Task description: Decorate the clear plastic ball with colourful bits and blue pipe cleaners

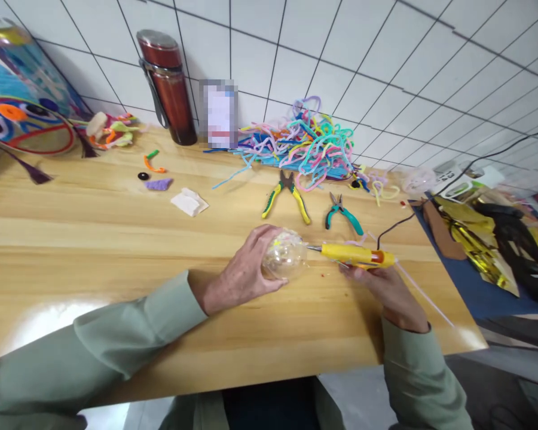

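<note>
My left hand (pixel 244 272) is wrapped round a clear plastic ball (pixel 286 257) with coloured bits inside, held just above the wooden table (pixel 94 239). My right hand (pixel 383 283) grips a yellow glue gun (pixel 356 255). Its metal nozzle points left and touches the ball's right side. A pale glue stick (pixel 424 292) pokes out behind the gun, and a black cord (pixel 397 226) runs off to the right.
Yellow-handled pliers (pixel 287 194) and small teal pliers (pixel 343 214) lie behind the hands. A heap of coloured pipe cleaners (pixel 302 143) sits at the back, beside a red flask (pixel 168 86). A white scrap (pixel 189 202), small felt pieces and gold foil (pixel 475 239) lie around.
</note>
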`<state>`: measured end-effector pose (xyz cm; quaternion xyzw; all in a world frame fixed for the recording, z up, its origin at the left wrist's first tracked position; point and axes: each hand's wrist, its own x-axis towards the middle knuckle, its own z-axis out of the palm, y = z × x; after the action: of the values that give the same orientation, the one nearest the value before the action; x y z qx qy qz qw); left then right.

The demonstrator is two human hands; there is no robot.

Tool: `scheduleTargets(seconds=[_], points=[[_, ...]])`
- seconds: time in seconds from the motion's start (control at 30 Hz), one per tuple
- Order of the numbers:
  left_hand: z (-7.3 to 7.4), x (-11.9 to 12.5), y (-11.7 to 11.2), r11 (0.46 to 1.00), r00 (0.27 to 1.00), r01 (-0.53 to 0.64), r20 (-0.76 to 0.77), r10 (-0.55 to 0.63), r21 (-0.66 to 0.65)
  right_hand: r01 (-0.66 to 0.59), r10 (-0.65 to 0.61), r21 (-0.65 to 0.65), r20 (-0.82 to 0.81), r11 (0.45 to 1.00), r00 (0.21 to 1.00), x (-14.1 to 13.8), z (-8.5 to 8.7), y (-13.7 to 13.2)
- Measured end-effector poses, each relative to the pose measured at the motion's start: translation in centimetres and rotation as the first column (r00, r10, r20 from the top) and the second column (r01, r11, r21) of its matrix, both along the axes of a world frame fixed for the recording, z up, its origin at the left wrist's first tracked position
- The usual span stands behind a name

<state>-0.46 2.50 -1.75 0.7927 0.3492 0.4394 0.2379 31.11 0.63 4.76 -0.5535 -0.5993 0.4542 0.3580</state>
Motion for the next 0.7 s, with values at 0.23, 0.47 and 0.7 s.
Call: scheduleTargets(seconds=[0.23,0.47,0.7], points=[[0.2,0.0,0.0,1.000,1.000,0.000,0.007,0.000,0.001,-0.037,0.038,-0.045,0.020,0.998,0.999,-0.9,-0.1,0.5],[0.0,0.0,0.0,1.000,1.000,0.010,-0.003,-0.010,0.006,-0.096,0.095,-0.032,-0.013,0.995,0.995,-1.7,-0.5,1.1],[0.1,-0.1,0.0,1.000,1.000,0.017,-0.005,-0.017,-0.002,-0.057,0.056,-0.045,-0.009,0.997,0.998,-1.5,-0.7,0.9]])
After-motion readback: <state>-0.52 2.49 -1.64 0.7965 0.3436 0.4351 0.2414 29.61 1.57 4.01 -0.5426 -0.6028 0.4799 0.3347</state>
